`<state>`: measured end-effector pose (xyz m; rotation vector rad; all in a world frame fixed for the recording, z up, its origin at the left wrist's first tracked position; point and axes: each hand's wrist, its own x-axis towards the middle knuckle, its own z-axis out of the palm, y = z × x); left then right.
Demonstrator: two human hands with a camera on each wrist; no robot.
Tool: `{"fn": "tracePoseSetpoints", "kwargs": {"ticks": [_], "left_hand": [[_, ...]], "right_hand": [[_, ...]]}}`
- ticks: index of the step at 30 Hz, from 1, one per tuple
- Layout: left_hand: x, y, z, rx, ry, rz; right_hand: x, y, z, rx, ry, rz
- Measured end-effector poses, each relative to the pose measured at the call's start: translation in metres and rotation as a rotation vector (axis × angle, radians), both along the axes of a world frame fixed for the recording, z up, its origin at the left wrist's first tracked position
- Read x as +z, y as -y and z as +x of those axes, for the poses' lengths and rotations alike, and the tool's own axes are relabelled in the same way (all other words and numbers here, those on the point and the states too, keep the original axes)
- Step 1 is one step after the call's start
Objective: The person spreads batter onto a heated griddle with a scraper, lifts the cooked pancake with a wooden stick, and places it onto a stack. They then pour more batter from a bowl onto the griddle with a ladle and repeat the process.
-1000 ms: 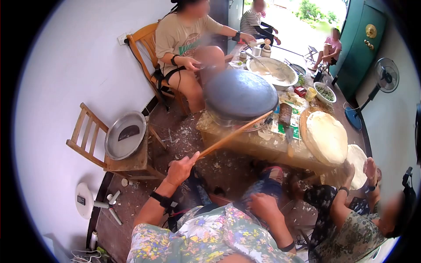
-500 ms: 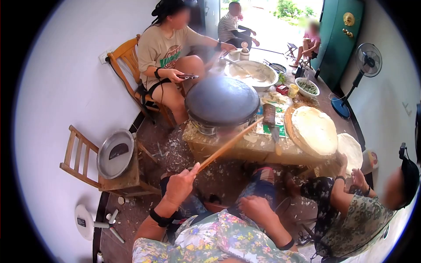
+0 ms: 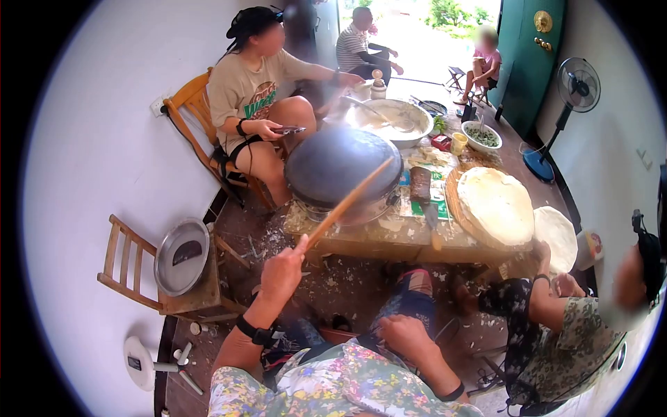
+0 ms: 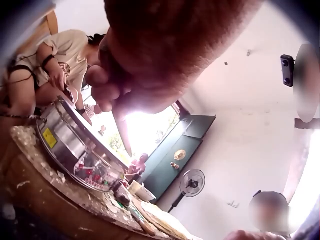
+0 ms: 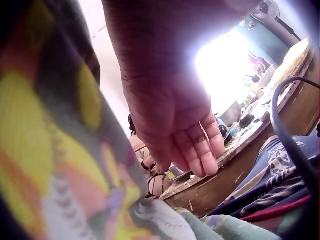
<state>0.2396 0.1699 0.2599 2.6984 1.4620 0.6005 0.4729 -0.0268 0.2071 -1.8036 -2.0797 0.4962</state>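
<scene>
My left hand (image 3: pixel 280 279) grips one end of a long wooden stick (image 3: pixel 347 205), raised in front of me. In the head view the stick's far end overlaps the right side of a round, dark, domed griddle (image 3: pixel 333 163). The griddle sits on a shiny metal base (image 4: pixel 75 150), and thin steam hangs over it. In the left wrist view my fist fills the top. My right hand (image 3: pixel 410 335) lies idle at my lap, holding nothing. Its fingers (image 5: pixel 202 157) hang loosely bent in the right wrist view.
Flatbreads (image 3: pixel 495 205) lie stacked on a round board beside a spatula (image 3: pixel 431 224). Behind the griddle are a batter basin (image 3: pixel 417 128) and a bowl of greens (image 3: pixel 481 136). A seated person is at the left, another at the right by a round flatbread (image 3: pixel 556 236).
The stick has tilted more upright; its far end has gone from the griddle's right edge to over its right side. My right hand stays at my lap. The head view has shifted.
</scene>
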Motion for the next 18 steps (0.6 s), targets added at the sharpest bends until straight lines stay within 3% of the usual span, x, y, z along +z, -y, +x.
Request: {"fn": "tracePoseSetpoints", "kwargs": {"ticks": [5, 9, 12, 15, 18], "left_hand": [[0.011, -0.039, -0.005, 0.141, -0.050, -0.004], [0.017, -0.056, 0.009, 0.142, -0.151, -0.014], [0.021, -0.048, 0.025, -0.157, -0.191, 0.011], [0.032, -0.056, 0.035, -0.110, -0.219, 0.040], [0.040, -0.096, 0.031, 0.137, -0.144, 0.044]], "right_hand": [[-0.006, 0.003, 0.007, -0.009, 0.029, -0.036], [-0.005, 0.002, 0.005, -0.004, 0.016, -0.044], [-0.003, 0.000, 0.004, -0.008, -0.001, -0.036], [0.001, 0.000, 0.007, -0.012, 0.015, -0.052], [-0.002, 0.003, 0.009, -0.032, 0.017, -0.049]]}}
